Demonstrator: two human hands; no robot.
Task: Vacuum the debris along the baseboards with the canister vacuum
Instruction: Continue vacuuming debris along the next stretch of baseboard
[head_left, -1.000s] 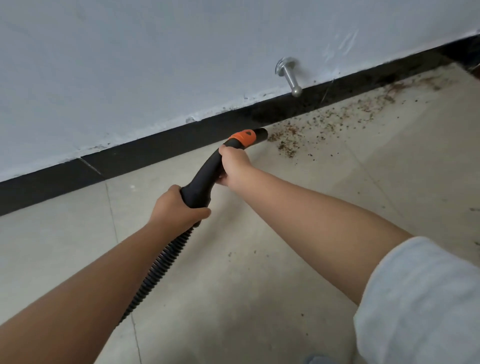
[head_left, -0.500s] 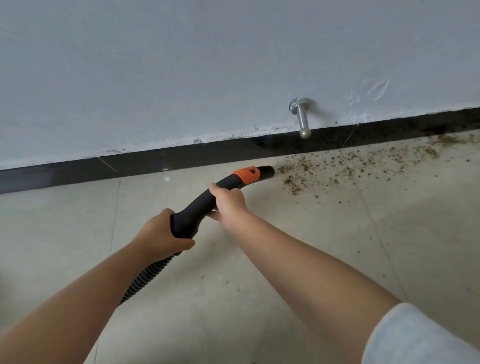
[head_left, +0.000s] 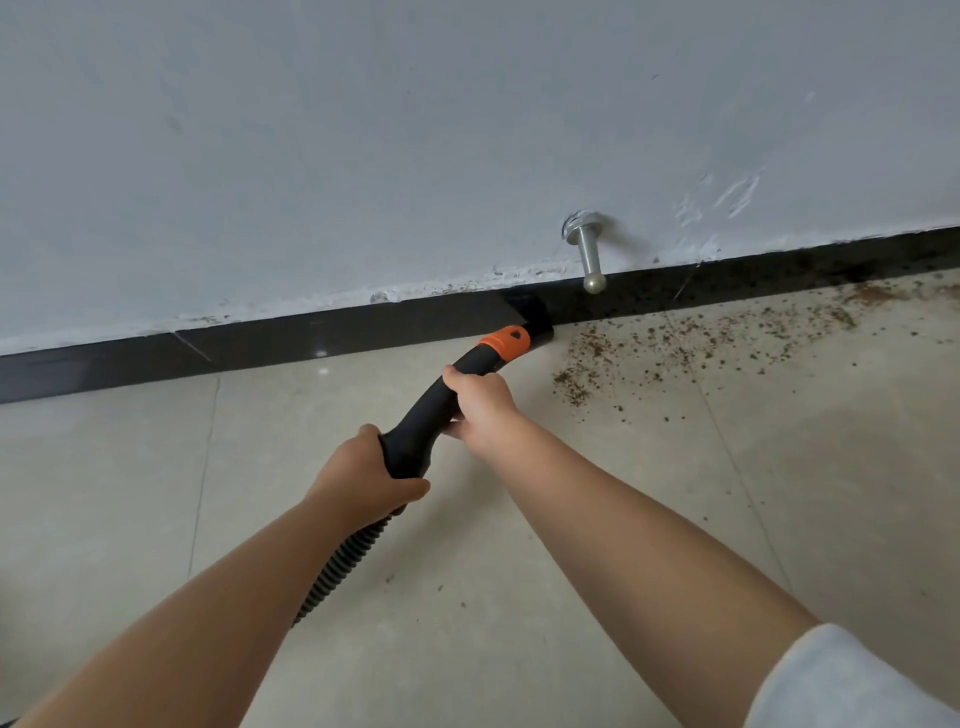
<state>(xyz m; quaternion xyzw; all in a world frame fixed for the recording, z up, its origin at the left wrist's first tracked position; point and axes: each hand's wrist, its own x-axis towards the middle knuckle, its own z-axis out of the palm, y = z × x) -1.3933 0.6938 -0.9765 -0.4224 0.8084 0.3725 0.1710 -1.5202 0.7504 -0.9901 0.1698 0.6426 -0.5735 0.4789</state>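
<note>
At baseboard (head_left: 363, 332) | both hands grip vac handle (head_left: 441, 410) | no legible text

Legible text, labels, brands, numbers, signs: none. The orange collar (head_left: 505, 343) on the vacuum handle bears a small moulded mark, too small to read. Wall (head_left: 363, 156), baseboard (head_left: 260, 343) and floor tiles (head_left: 779, 467) carry no lettering that can be made out.

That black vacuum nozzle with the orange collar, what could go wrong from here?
The black vacuum nozzle with the orange collar is at the glossy black baseboard and might scuff it. Sweeping right, it could knock the silver metal doorstop. It may scatter the brown crumb debris.
</note>
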